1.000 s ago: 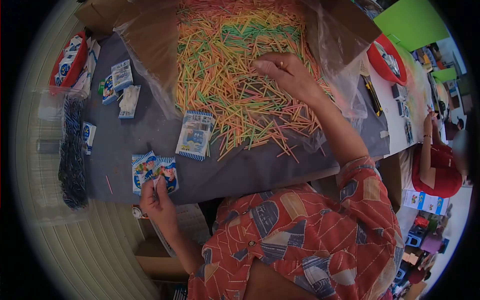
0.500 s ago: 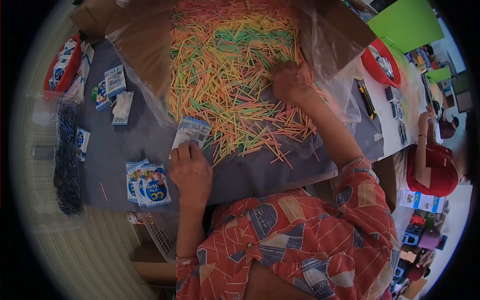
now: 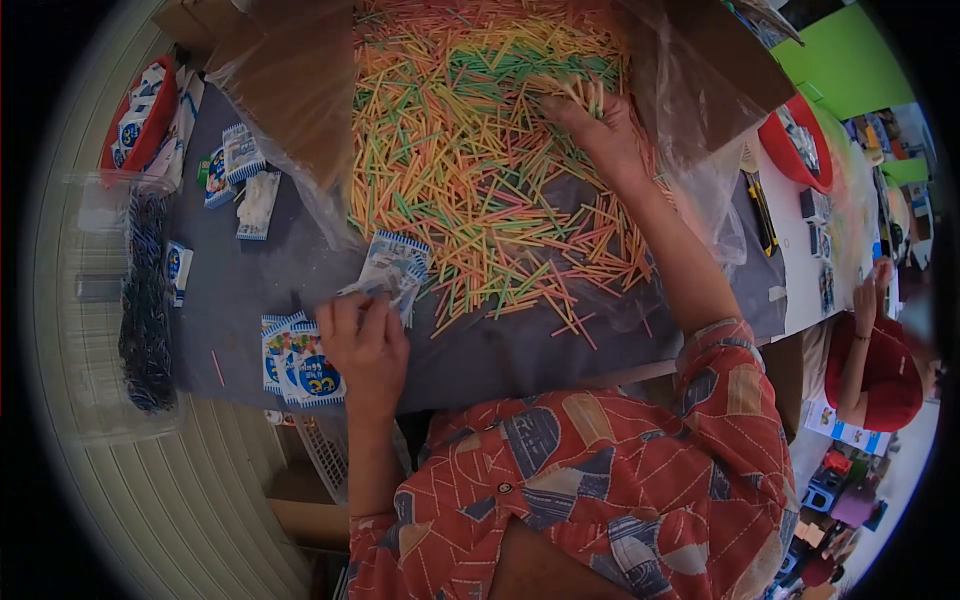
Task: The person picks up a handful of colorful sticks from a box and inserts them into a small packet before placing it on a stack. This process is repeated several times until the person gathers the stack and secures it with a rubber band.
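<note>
My left hand (image 3: pixel 365 345) has its fingers closed on the lower edge of a small clear-and-blue packet (image 3: pixel 396 268), beside the near-left edge of the sticks. A wide heap of thin pastel sticks (image 3: pixel 440 190) in pink, yellow and green spreads over the table. At the heap's right side, my right hand (image 3: pixel 605 135) grips a bunch of sticks (image 3: pixel 585 97) that poke out past the fingers. Several printed blue-and-white packets (image 3: pixel 305 365) lie fanned just left of my left hand.
Red bowls of packets stand at far left (image 3: pixel 145 115) and right (image 3: pixel 800 150). A clear tray (image 3: pixel 100 300) holds dark strands. More packets (image 3: pixel 240 155), a yellow-black cutter (image 3: pixel 762 215) and plastic-lined cardboard flaps (image 3: pixel 290 90) surround the heap. A person in red (image 3: pixel 875 370) sits at right.
My right hand has risen slightly from the heap with sticks now showing in its grip. My left hand has moved slightly left and down along the packet. The whole view has shifted a little.
</note>
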The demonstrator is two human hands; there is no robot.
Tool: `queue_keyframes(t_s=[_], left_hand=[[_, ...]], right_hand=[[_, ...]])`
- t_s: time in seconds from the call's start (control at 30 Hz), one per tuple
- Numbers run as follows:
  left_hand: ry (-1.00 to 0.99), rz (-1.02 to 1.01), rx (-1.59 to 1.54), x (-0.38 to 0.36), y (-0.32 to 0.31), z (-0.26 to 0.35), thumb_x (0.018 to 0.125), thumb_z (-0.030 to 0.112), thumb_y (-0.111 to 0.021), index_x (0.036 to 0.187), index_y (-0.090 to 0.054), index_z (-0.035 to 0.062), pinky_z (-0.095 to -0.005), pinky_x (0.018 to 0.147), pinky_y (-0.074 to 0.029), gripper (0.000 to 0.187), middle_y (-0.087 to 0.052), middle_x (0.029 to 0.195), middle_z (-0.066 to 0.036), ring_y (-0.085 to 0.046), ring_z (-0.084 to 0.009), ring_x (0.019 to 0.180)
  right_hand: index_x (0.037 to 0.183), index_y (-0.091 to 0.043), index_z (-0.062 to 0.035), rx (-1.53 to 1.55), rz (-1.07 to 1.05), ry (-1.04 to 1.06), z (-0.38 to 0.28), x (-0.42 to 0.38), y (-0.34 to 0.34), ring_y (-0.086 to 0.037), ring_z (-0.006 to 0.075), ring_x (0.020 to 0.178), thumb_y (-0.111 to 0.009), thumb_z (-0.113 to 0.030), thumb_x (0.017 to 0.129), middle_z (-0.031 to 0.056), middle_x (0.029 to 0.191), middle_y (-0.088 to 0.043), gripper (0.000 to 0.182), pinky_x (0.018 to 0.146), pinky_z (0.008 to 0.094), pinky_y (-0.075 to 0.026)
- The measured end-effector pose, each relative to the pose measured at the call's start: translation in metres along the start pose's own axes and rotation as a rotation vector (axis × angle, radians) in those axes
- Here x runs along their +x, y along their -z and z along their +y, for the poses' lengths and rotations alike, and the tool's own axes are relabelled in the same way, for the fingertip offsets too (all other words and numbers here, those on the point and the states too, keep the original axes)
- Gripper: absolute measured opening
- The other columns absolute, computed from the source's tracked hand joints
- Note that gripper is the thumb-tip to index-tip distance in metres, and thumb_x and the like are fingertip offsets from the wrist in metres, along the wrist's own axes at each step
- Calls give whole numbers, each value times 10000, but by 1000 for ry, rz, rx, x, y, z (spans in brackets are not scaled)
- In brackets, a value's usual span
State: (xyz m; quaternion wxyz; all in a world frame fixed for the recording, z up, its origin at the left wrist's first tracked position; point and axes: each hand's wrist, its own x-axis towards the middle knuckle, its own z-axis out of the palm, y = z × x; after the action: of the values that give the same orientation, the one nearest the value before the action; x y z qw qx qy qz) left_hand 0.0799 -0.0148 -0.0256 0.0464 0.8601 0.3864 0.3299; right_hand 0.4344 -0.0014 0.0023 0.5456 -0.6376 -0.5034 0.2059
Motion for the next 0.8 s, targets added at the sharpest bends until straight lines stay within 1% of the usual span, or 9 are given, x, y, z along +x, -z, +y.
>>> queue_keyframes(t_s=[0.03,0.13,0.2,0.27,0.33,0.4,0.43,0.6,0.8], left_hand=[[0,-80,19,-3,-5,0,785,-6,-694,1016,-687,8,-429,754,-482,231,-619,942,-113,-590,-326,887],[50,-98,-1,-2,4,10,792,2,-690,1020,-690,6,-430,734,-487,228,-620,948,-114,-592,-324,859],[72,-97,-43,-4,6,7,799,0,-687,1018,-695,5,-422,728,-491,219,-625,945,-122,-596,-325,851],[92,-90,-75,-1,8,1,807,-3,-684,1016,-699,3,-413,722,-496,210,-629,942,-129,-599,-325,844],[132,-53,-203,2,9,-3,798,-33,-702,965,-708,-8,-359,703,-504,170,-645,905,-124,-623,-293,830],[237,-14,-437,3,10,-11,785,-49,-718,936,-709,-11,-329,698,-501,156,-652,883,-112,-632,-255,827],[346,23,-665,2,10,-13,772,-65,-734,907,-710,-15,-300,692,-498,146,-660,862,-101,-642,-216,824],[327,41,-875,19,-3,6,768,-78,-760,899,-694,-34,-252,699,-490,153,-657,871,-71,-624,-135,799],[347,-5,-1112,44,-27,41,796,-58,-762,905,-693,-26,-230,665,-488,134,-653,855,-55,-626,-110,758]], right_hand=[[866,-716,-65,369,61,-85,3,1,-9,-553,82,649,-699,-202,913,45,671,-628,146,602,310,-450],[797,-700,-95,330,35,-243,23,-2,-24,-521,50,627,-707,-220,930,-10,644,-609,182,573,314,-428],[735,-650,-79,199,-99,-100,46,-6,-25,-482,61,586,-688,-288,950,-16,587,-544,302,567,344,-420],[733,-607,-86,168,-214,-37,44,-2,-29,-502,92,600,-643,-354,977,-9,632,-565,364,600,372,-439],[745,-573,-87,104,-154,-165,37,-2,-28,-571,160,690,-553,-434,1013,37,725,-627,439,694,421,-480],[777,-562,-77,567,-176,-167,33,4,-25,-630,235,827,-462,-487,1034,86,819,-668,494,808,449,-505],[777,-562,-77,564,-178,-166,26,5,-22,-630,235,827,-462,-487,1034,86,819,-668,494,808,449,-505],[855,-583,-64,997,-337,-32,-29,-9,-22,-651,292,983,-381,-523,1041,117,801,-681,535,973,453,-471],[897,-570,-79,850,-471,138,-89,-36,-41,-631,297,1061,-294,-584,1030,120,793,-681,591,884,448,-511]])
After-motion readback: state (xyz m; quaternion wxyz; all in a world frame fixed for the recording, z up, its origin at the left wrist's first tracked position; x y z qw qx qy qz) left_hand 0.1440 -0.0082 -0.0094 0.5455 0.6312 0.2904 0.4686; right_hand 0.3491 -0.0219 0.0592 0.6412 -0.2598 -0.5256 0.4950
